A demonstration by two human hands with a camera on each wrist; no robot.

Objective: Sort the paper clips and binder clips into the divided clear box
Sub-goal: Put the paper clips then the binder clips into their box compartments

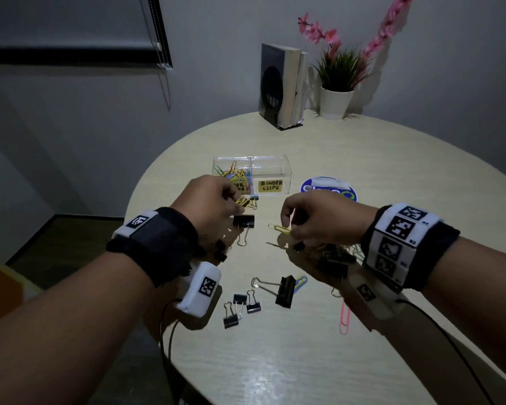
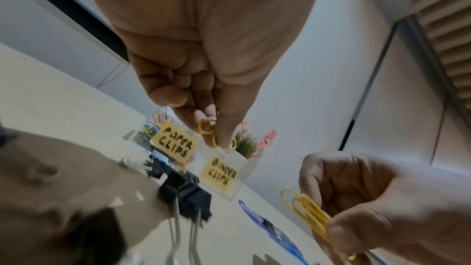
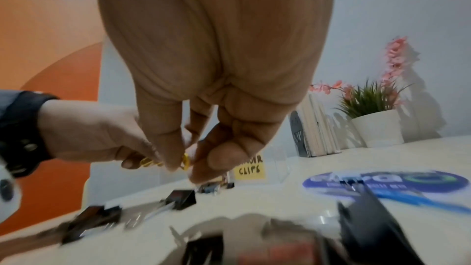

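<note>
The divided clear box stands mid-table, colored paper clips in its left cell; the right cell labelled "BINDER CLIPS" looks empty. My left hand pinches yellow paper clips just in front of the box. My right hand pinches more yellow paper clips, seen also in the left wrist view as paper clips. Black binder clips lie loose: a binder clip between the hands, a large one, small ones. A pink paper clip lies under my right wrist.
Books in a bookend and a potted plant stand at the table's far edge. A round blue sticker lies right of the box. The table's curved edge runs close to my left hand.
</note>
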